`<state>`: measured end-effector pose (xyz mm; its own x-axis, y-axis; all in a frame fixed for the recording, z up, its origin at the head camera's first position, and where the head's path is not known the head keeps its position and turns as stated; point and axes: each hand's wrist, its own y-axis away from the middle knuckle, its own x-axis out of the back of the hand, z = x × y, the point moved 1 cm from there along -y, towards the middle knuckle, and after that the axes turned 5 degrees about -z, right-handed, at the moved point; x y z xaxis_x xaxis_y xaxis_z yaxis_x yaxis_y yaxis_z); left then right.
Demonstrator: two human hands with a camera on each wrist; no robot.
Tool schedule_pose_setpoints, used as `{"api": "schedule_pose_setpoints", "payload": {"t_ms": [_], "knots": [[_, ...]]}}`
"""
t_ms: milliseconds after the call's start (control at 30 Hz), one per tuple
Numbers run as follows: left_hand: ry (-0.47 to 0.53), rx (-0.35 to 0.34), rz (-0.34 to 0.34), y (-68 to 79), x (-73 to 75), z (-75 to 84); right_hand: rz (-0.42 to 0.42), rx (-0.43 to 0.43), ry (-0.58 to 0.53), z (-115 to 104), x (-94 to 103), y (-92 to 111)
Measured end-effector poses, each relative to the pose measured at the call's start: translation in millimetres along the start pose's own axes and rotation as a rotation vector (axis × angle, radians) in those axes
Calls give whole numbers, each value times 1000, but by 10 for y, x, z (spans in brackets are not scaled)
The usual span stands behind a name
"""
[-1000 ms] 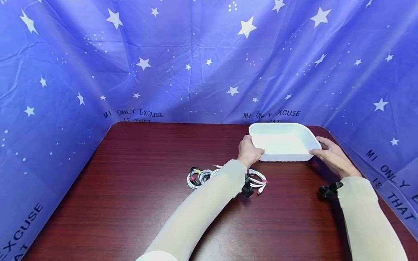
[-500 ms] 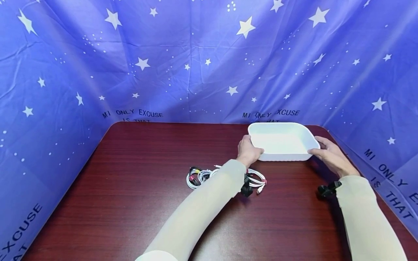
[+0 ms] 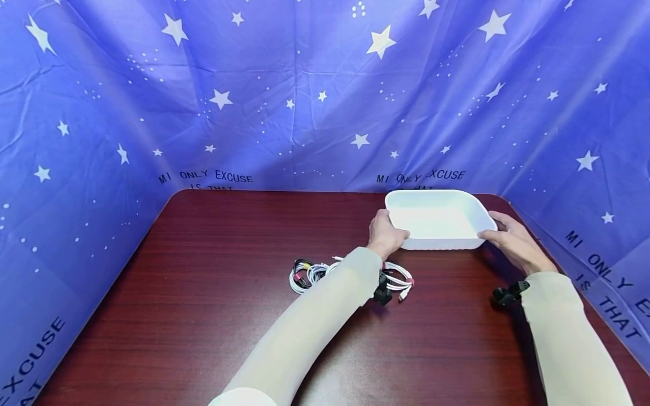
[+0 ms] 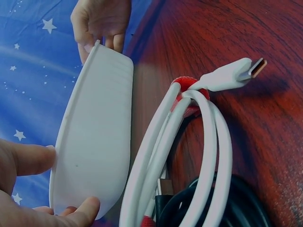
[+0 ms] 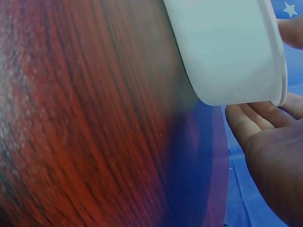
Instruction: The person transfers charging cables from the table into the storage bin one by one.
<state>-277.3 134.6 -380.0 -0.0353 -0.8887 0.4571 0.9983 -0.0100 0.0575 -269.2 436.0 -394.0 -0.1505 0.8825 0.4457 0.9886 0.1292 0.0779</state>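
A white plastic tub [image 3: 443, 244] with rounded corners stands at the table's far right, its inside facing up. My left hand [image 3: 386, 233] grips the tub's left end, thumb over the near rim corner and fingers along the outside. At the opposite end my right hand [image 3: 519, 243] holds the rim, thumb in front and fingers behind the wall. Under my left forearm lie coiled cables, among them a white cable [image 3: 402, 277] with a red tie; the sleeve hides part of them. A black cable [image 4: 239, 203] shows beside it in the left wrist view.
The dark red wood-grain table [image 3: 203, 316] spreads out to the left and front. A blue star-patterned curtain [image 3: 304, 113] rises behind and on both sides, close to the tub. Small black cameras [image 3: 508, 296] sit on the wrists.
Both hands keep the same hold on the tub. Everything shifts very slightly left in the head view, curtain included; nothing else visibly differs.
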Motion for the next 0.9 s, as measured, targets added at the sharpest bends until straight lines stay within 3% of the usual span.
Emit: {"api": "schedule_pose_setpoints", "payload": {"t_ms": [667, 900], "knots": [[20, 2, -5, -3, 20, -12, 19, 40, -10, -7, -27, -8], [28, 3, -13, 0, 36, -21, 24, 6, 28, -24, -55, 4]]}}
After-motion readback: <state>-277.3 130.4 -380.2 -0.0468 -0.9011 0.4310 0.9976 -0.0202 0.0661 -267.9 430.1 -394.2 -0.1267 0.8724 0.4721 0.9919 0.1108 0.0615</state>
